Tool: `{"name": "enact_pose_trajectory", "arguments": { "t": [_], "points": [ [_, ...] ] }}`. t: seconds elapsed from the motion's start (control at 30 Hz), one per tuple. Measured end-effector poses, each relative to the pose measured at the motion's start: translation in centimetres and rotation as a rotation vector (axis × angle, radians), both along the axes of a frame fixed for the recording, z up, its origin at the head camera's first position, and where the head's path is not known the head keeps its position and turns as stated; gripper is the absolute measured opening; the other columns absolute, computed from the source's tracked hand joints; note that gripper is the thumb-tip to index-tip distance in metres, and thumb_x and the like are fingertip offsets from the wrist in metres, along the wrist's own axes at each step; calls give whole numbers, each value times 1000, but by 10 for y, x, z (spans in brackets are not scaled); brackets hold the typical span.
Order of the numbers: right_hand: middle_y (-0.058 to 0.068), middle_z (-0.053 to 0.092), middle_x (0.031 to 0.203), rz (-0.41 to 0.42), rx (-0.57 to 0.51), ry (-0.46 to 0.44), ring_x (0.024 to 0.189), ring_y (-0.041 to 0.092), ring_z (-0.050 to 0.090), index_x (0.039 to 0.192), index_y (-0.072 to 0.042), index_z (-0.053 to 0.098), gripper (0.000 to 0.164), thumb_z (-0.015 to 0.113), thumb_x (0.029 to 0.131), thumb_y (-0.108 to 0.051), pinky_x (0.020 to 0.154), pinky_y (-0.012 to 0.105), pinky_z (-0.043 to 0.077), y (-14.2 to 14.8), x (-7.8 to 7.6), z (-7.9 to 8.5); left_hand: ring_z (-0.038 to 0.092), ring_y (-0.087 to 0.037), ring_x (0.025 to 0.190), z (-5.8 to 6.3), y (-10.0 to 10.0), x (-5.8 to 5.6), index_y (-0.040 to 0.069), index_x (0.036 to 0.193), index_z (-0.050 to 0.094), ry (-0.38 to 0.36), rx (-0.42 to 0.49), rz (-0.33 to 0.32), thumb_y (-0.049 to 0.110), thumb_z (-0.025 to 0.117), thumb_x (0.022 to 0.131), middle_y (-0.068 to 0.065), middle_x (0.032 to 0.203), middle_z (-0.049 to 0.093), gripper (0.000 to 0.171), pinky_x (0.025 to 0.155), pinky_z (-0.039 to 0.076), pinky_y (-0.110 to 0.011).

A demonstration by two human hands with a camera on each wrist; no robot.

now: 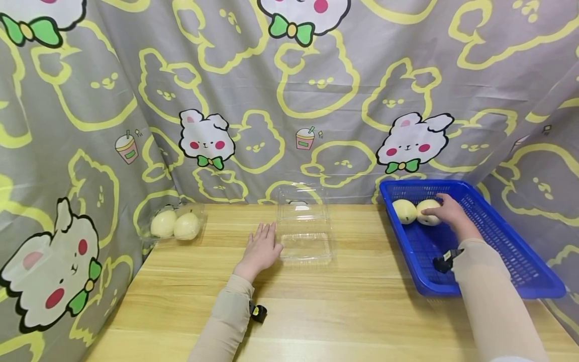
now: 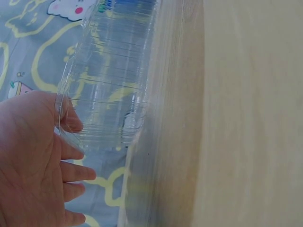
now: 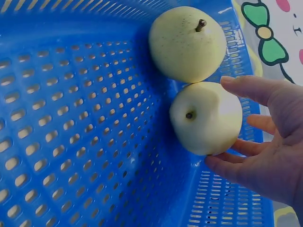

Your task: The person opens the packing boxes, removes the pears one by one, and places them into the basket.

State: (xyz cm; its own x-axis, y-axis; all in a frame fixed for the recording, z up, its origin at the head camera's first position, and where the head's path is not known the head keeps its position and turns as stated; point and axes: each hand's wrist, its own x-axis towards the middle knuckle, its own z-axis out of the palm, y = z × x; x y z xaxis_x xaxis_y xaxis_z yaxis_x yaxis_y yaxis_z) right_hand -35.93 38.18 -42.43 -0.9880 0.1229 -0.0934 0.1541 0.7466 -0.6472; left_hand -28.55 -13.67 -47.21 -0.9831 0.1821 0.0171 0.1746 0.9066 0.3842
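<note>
My left hand point(image 1: 260, 250) lies with straight fingers beside the left edge of a clear plastic clamshell box point(image 1: 304, 246). Its thumb touches the box wall, as the left wrist view also shows. The box stands with its lid raised toward the curtain. Over at the right, my right hand point(image 1: 451, 213) reaches into the far end of a blue basket point(image 1: 418, 274). Its thumb and fingers are around a pale yellow pear point(image 3: 206, 118), which sits in the basket. A second pear point(image 3: 187, 45) with a stem touches it. Part of the held pear's far side is hidden.
At the table's back left, another clear box point(image 1: 201, 213) contains two pale pears point(image 1: 186, 226). A patterned grey curtain point(image 1: 253, 100) hangs behind the wooden table point(image 1: 316, 311) and along its sides. The basket's raised walls surround the right hand.
</note>
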Motion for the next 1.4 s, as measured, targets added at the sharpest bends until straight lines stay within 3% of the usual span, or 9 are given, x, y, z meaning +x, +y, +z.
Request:
{"name": "enact_pose_trajectory", "arguments": {
  "t": [0.67, 0.93, 1.4],
  "points": [
    [47, 9, 149, 4, -123, -10, 136, 63, 17, 151, 10, -2, 94, 60, 94, -33, 108, 70, 27, 2, 2, 12, 13, -37, 152, 3, 1, 2, 7, 156, 20, 10, 11, -2, 37, 42, 98, -20, 159, 26, 68, 120, 11, -63],
    [44, 8, 152, -19, -167, 13, 138, 61, 16, 152, 8, -2, 97, 61, 92, -35, 110, 69, 25, -3, 3, 18, 13, -36, 152, 2, 1, 1, 6, 156, 20, 6, 11, -1, 38, 42, 98, -20, 159, 26, 69, 120, 11, -62],
    [42, 4, 153, -4, -169, 8, 139, 60, 13, 153, 5, -6, 95, 56, 95, -39, 110, 70, 24, -6, 5, 24, 10, -34, 153, 2, 0, 2, 9, 156, 18, -7, 15, 5, 38, 42, 99, -19, 160, 24, 69, 122, 9, -60]
  ]
}}
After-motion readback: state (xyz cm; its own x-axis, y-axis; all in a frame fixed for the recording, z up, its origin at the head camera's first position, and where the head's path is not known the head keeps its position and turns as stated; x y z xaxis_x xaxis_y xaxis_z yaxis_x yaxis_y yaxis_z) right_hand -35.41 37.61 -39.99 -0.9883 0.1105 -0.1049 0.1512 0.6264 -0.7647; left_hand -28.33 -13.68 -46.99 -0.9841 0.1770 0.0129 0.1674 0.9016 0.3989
